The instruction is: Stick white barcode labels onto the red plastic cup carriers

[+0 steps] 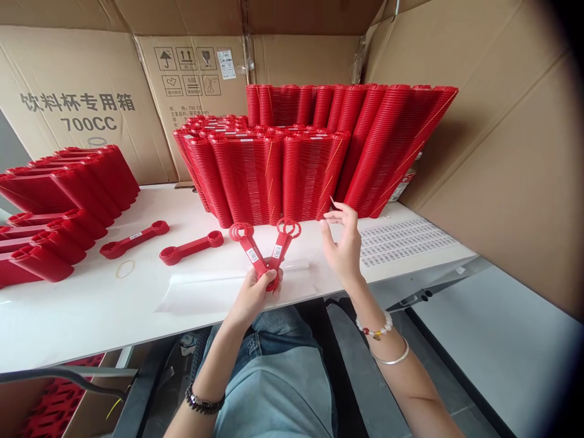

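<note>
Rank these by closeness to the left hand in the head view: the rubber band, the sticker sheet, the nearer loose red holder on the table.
From the left hand:
1. Loose red holder, just left of it.
2. Rubber band, farther left.
3. Sticker sheet, far right, beyond the right hand.

On the table (68, 316), 2 loose holders (134, 238) lie side by side left of the left hand (256, 291), with a rubber band (125, 268) just before them. Stacked holders (310, 152) stand behind both hands, against the cartons (77, 91). A label sheet (404, 240) lies right of the right hand (343, 243).
</note>
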Motion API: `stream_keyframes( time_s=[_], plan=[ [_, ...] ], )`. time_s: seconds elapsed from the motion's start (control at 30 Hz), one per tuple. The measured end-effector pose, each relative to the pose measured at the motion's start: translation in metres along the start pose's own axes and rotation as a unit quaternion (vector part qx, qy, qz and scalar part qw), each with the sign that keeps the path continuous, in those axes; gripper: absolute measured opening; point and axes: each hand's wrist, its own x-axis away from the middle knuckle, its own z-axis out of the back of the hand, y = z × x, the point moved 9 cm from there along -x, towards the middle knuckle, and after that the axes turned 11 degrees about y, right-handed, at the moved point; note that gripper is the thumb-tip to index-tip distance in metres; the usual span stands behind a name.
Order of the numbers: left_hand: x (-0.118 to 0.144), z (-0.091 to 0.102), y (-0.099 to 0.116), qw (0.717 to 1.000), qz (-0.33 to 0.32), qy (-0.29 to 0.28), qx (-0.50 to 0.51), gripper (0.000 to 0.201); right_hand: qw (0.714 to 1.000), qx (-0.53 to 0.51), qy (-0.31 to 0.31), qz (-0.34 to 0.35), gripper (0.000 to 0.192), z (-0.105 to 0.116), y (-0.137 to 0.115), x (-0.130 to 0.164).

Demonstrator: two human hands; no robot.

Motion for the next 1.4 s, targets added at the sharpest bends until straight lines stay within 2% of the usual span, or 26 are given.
stream_keyframes(
  time_s=[0.07, 0.13, 0.27, 0.4, 0.6, 0.73, 0.87, 1.03, 1.13, 1.2, 1.27, 1.37, 1.4],
  plan=[
    [0.0, -0.002, -0.002, 1.0, 0.001, -0.009, -0.017, 0.019, 0.996, -0.093, 0.005, 0.001, 0.042, 0.004, -0.013, 0.002],
    [0.002, -0.006, -0.004, 0.998, -0.009, -0.03, -0.053, 0.022, 0.991, -0.135, -0.021, -0.001, 0.042, 0.003, -0.022, 0.006],
    [0.005, -0.011, -0.004, 0.989, -0.043, -0.075, -0.118, 0.026, 0.992, -0.117, -0.045, -0.002, 0.036, 0.002, -0.03, 0.011],
    [0.005, -0.011, -0.005, 0.989, -0.048, -0.083, -0.109, 0.025, 0.988, -0.142, -0.057, -0.014, 0.034, 0.003, -0.032, 0.011],
    [0.01, -0.017, -0.004, 0.975, -0.071, -0.125, -0.172, 0.032, 0.979, -0.182, -0.08, 0.036, 0.044, 0.0, -0.048, 0.019],
    [0.013, -0.016, -0.004, 0.971, -0.071, -0.116, -0.195, 0.024, 0.981, -0.142, -0.122, 0.05, 0.052, -0.011, -0.05, 0.024],
    [0.017, -0.018, -0.001, 0.961, -0.104, -0.114, -0.23, 0.012, 0.978, -0.126, -0.148, 0.075, 0.056, -0.011, -0.056, 0.028],
    [0.019, -0.019, -0.005, 0.958, -0.098, -0.123, -0.241, 0.006, 0.948, -0.228, -0.18, 0.126, 0.059, -0.002, -0.081, 0.04],
    [0.016, -0.017, -0.006, 0.965, -0.082, -0.126, -0.215, 0.011, 0.933, -0.302, -0.167, 0.105, 0.059, 0.005, -0.088, 0.038],
    [0.013, -0.017, -0.006, 0.975, -0.067, -0.12, -0.176, 0.016, 0.943, -0.307, -0.118, 0.061, 0.055, 0.011, -0.08, 0.03],
    [0.009, -0.015, -0.005, 0.985, -0.044, -0.107, -0.128, 0.019, 0.96, -0.266, -0.086, 0.019, 0.038, 0.014, -0.067, 0.021],
    [0.005, -0.013, -0.004, 0.994, -0.007, -0.086, -0.06, 0.019, 0.974, -0.181, -0.138, 0.009, 0.003, 0.003, -0.055, 0.018],
    [0.005, -0.012, -0.004, 0.996, 0.006, -0.084, -0.039, 0.018, 0.973, -0.159, -0.165, 0.011, 0.006, -0.003, -0.052, 0.02]
  ],
)
